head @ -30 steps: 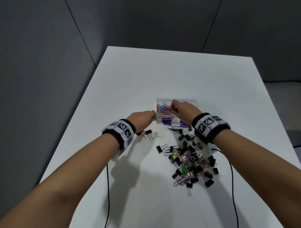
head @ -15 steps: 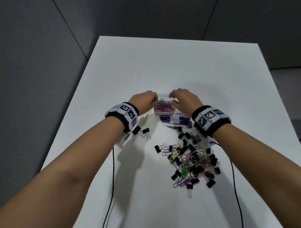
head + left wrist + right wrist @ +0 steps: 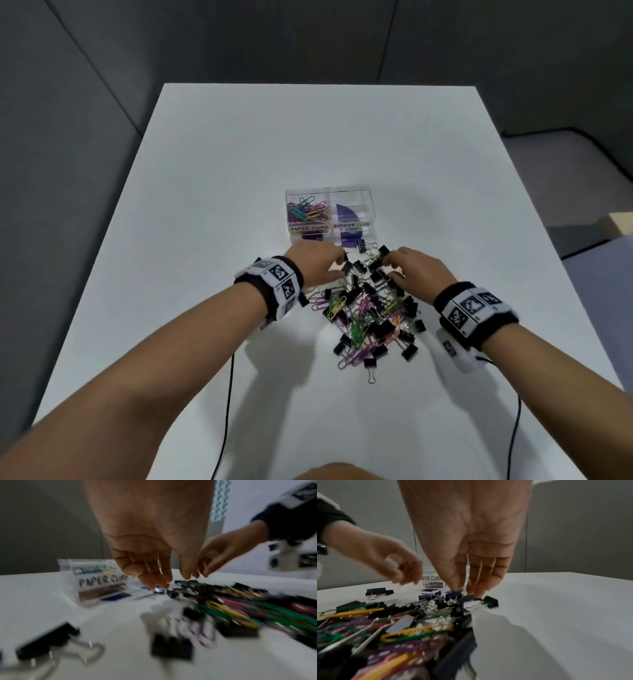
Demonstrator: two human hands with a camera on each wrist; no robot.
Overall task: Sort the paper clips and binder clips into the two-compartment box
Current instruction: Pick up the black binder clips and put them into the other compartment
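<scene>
Both hands reach into the far edge of the clip pile [image 3: 371, 315] on the table [image 3: 212, 205]. Left hand [image 3: 317, 263] fingers [image 3: 150, 580] hang loosely apart; right hand [image 3: 416, 270] fingers [image 3: 453, 582] narrow onto a binder clip [image 3: 453, 597], probably to pick it. The box [image 3: 329, 216] sits just beyond the fingertips, within short reach.

Head view: even, moderately bright light from overhead. White counter [image 3: 342, 154] evenly lit, no glare; grey walls behind darker. Soft shadows of both forearms fall toward the counter's near edge. Wide-angle bend visible: the counter's side edges splay outward toward the picture's bottom. Focus acceptable; box [image 3: 329, 214] labels legible but soft.

Left wrist view: heavy motion blur. Clips on the near counter smeared; left hand [image 3: 150, 536] moderately sharp; label partly readable.

Right wrist view: right hand [image 3: 471, 534] sharp, palm lines clear. Left hand [image 3: 385, 561] blurred. Nearest clips out of focus. Broad soft shadow on the counter under the right hand.
</scene>
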